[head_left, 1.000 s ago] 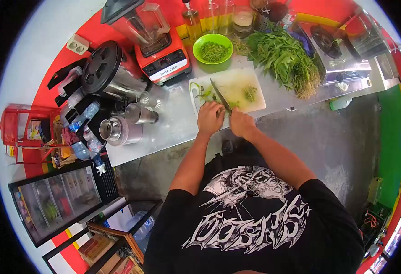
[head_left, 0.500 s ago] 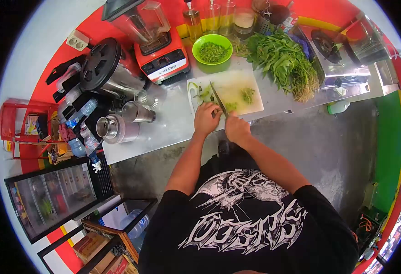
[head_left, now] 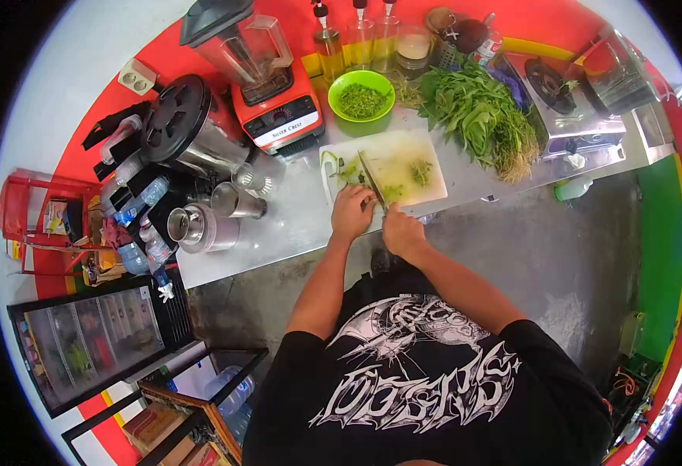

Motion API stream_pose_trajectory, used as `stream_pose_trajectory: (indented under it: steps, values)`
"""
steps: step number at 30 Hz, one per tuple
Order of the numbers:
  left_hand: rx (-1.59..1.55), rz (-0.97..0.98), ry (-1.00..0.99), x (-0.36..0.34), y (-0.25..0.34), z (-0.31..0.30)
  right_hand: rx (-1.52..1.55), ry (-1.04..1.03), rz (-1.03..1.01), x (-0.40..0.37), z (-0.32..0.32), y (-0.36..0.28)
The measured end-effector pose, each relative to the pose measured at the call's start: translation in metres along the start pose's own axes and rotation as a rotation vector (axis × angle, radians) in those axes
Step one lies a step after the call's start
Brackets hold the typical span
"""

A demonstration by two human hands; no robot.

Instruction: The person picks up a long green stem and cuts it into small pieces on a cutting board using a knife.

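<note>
A white cutting board (head_left: 436, 186) lies near the counter's front edge. My right hand (head_left: 404, 233) is closed around the handle of a kitchen knife (head_left: 373, 180), whose blade points away over the board. Just left of the blade, my left hand (head_left: 352, 211) presses down with curled fingers on greens, mostly hidden beneath them. Green pieces (head_left: 346, 168) show beyond its fingertips. To the right of the knife is a small heap of chopped greens (head_left: 421, 170), with a few bits (head_left: 392, 191) beside the blade.
Behind the board stands a green bowl (head_left: 362, 120) of chopped greens. A leafy bunch with roots (head_left: 480, 116) lies to its right. A red blender (head_left: 279, 116), metal cups (head_left: 236, 200), pump bottles (head_left: 330, 50) and a steel stove (head_left: 581, 133) are also on the counter (head_left: 279, 241).
The whole view has shifted slightly, so the counter items sit a little lower. Both hands stay close together at the board; the knife's angle differs only slightly.
</note>
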State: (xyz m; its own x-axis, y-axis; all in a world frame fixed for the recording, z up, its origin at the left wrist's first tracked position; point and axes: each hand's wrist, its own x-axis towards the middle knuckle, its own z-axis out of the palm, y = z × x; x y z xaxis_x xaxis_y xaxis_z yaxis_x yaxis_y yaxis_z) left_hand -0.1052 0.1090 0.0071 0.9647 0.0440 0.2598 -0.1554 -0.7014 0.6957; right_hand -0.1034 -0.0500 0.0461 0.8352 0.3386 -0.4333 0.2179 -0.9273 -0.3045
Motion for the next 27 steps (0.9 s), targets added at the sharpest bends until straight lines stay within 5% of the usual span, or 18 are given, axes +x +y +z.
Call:
stream_pose_trajectory:
  steps: [19, 21, 27]
  values:
    - [-0.139, -0.023, 0.106, -0.004, -0.001, 0.004, 0.082, 0.071, 0.128, 0.011, -0.027, 0.044]
    - [-0.105, -0.046, 0.306, -0.005, -0.002, 0.005, 0.11, 0.078, 0.084, 0.011, -0.029, 0.038]
    - [0.043, -0.175, 0.467, -0.003, -0.012, 0.005, 0.201, 0.001, -0.037, -0.002, -0.009, 0.018]
